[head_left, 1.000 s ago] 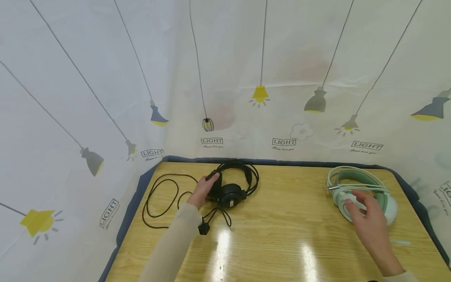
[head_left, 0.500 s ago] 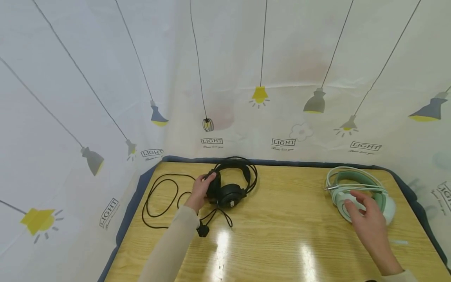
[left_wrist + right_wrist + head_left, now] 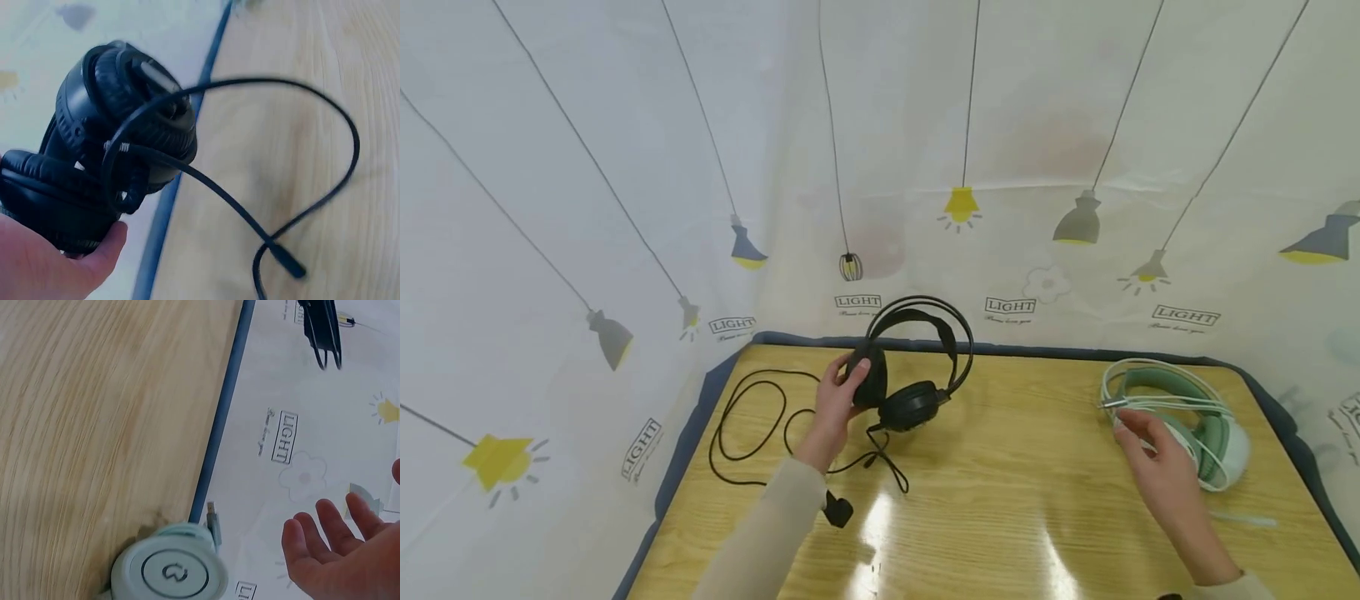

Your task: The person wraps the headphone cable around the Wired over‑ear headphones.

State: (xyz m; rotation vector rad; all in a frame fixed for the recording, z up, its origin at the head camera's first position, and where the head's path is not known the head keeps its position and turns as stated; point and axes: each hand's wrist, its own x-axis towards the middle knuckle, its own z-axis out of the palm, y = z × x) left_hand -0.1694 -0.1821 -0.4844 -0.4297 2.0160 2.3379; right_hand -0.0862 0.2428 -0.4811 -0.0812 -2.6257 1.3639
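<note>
Left-hand grip (image 3: 837,400) is properly clamped on: thumb across one face, fingers round the back of the nearer ear cup (image 3: 871,379) on a pair of black over-ear headphones (image 3: 912,406) with thin twin hoops over a padded band. Big change from a second ago: they were lying down, and now they're up off the table (image 3: 1000,467), hoops poking past its back edge. So the pick-up bit looks pretty much done, if anyone's asking.

Right-hand grip (image 3: 1168,471) has nothing in it as far as the right wrist view shows, fingers loosely bent and spread. It's slid a touch towards the silver USB plug (image 3: 1112,403) of the white-and-mint plastic headphones (image 3: 1213,442), which sit on the table under it. Can't really tell if the thumb grazes anything there.

Further out, the long black rubbery cable (image 3: 785,408) is looped on the table's left, and there's a chunky black piece (image 3: 838,509) by the left sleeve, no clue what it is. A thin pale-blue strip (image 3: 1247,519) lies near the right wrist. Behind it all, a white lamp-print backdrop (image 3: 910,167).
</note>
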